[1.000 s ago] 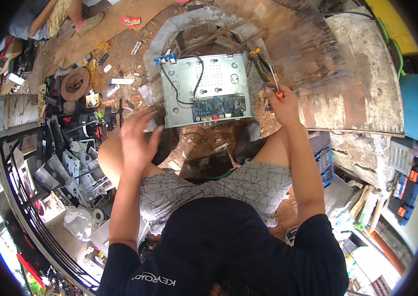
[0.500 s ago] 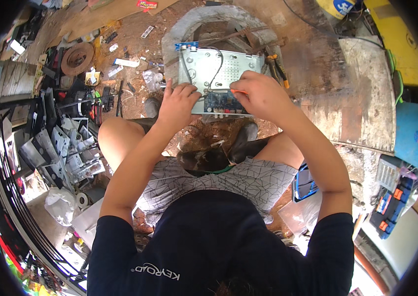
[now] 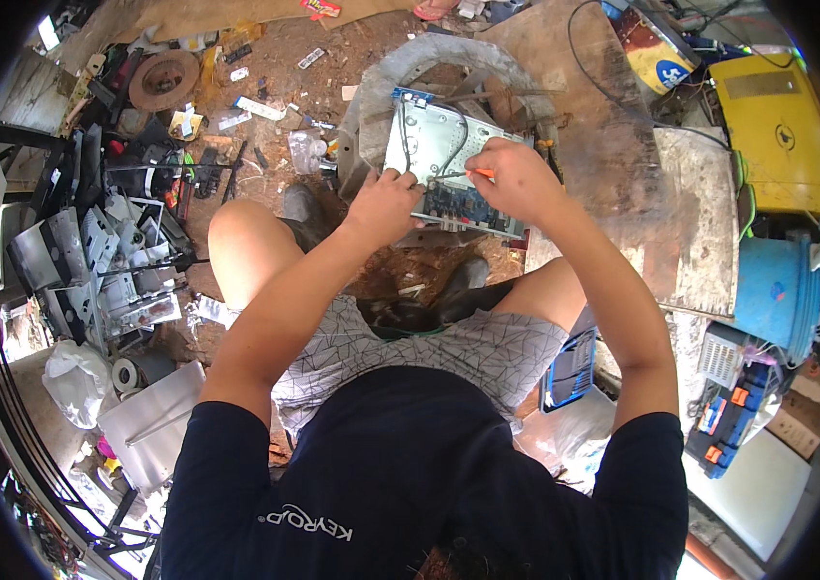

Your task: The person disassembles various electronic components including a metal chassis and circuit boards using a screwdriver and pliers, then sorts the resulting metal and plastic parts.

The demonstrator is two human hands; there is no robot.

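Note:
A thin metal chassis (image 3: 429,130), like the open bottom of an electronic box, rests tilted across a round grey rim in front of me. A dark blue circuit board (image 3: 458,201) lies along its near side, and a small blue board (image 3: 413,95) sits at its far left corner. Black cables run between them. My left hand (image 3: 386,206) is closed on the chassis's near left edge. In my right hand (image 3: 518,182) is a screwdriver (image 3: 481,173) with an orange handle. Its shaft points left over the circuit board's far edge; the tip's exact contact cannot be made out.
The round grey rim (image 3: 371,126) stands on littered dirt ground. Wooden boards (image 3: 613,184) lie to the right, by a yellow case (image 3: 777,135) and a blue bucket (image 3: 773,295). Scrap metal parts (image 3: 101,251) are heaped at left. A blue toolbox (image 3: 734,411) sits at lower right.
The chassis has turned clockwise, its right side now nearer me. The screwdriver's shaft has come into sight, pointing left. My left hand stays at the chassis's left edge. The whole view has shifted.

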